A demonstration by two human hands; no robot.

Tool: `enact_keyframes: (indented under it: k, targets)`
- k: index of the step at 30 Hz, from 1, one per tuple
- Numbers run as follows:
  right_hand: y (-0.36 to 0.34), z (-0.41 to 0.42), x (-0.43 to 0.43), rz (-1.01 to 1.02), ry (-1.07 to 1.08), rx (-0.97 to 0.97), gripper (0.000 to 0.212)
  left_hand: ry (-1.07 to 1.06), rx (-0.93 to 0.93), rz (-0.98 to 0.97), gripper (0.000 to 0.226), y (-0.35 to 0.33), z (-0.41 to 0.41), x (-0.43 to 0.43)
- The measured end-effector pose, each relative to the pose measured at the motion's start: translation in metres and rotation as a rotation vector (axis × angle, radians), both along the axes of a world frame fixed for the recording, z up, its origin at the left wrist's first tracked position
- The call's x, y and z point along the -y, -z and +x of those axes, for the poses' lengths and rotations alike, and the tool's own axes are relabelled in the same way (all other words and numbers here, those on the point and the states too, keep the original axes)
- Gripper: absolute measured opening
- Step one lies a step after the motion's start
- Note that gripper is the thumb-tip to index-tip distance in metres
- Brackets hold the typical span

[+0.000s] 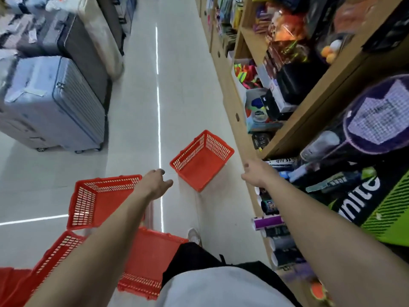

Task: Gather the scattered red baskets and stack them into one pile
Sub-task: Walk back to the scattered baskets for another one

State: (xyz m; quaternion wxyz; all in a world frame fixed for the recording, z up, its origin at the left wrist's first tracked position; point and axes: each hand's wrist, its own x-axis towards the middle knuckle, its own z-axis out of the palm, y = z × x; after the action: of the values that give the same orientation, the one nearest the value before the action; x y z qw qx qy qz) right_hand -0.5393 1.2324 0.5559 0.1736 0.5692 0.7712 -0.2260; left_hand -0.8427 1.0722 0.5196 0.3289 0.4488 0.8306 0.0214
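Observation:
Several red plastic mesh baskets lie on the shop floor. One red basket (202, 160) stands alone ahead, turned at an angle, close to the shelf base. A second basket (99, 200) sits to the left, partly behind my left forearm. A third basket (146, 262) lies near my feet, with a red edge (13, 282) of another at the bottom left corner. My left hand (158, 181) reaches toward the far basket, fingers apart, holding nothing. My right hand (253, 172) stretches forward beside the shelf, also empty, with its fingers partly hidden.
Wooden shelves (309, 120) packed with goods line the right side. Large suitcases (53, 105) stand along the left. A pale tiled aisle (177, 85) runs ahead between them. My shoe (194, 235) shows below the baskets.

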Motion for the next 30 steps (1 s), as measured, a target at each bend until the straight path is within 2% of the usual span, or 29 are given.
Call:
enact_keyframes:
  k: [3,7,12,16,20,24,30]
  targets:
    - [0.010,-0.030,-0.042,-0.008,0.007,-0.007,0.025,0.003,0.012,-0.026,0.064,0.013,-0.027,-0.041]
    - [0.036,-0.064,-0.091,-0.055,0.001,-0.021,0.041,-0.018,0.050,-0.073,0.065,0.038,-0.048,-0.083]
    - [0.093,-0.094,-0.163,-0.152,-0.022,-0.024,0.043,-0.086,0.090,-0.139,0.066,0.082,-0.066,-0.132]
    - [0.148,-0.112,-0.226,-0.232,-0.053,0.001,0.053,-0.147,0.091,-0.208,0.065,0.121,-0.078,-0.172]
    - [0.215,-0.125,-0.292,-0.264,-0.098,0.046,0.054,-0.114,0.017,-0.304,0.060,0.172,-0.083,-0.209]
    - [0.302,-0.140,-0.356,-0.241,-0.186,0.101,0.039,-0.176,0.054,-0.394,0.060,0.242,-0.086,-0.245]
    - [0.448,-0.157,-0.434,-0.264,-0.138,0.090,0.045,-0.203,0.077,-0.362,0.059,0.380,-0.095,-0.292]
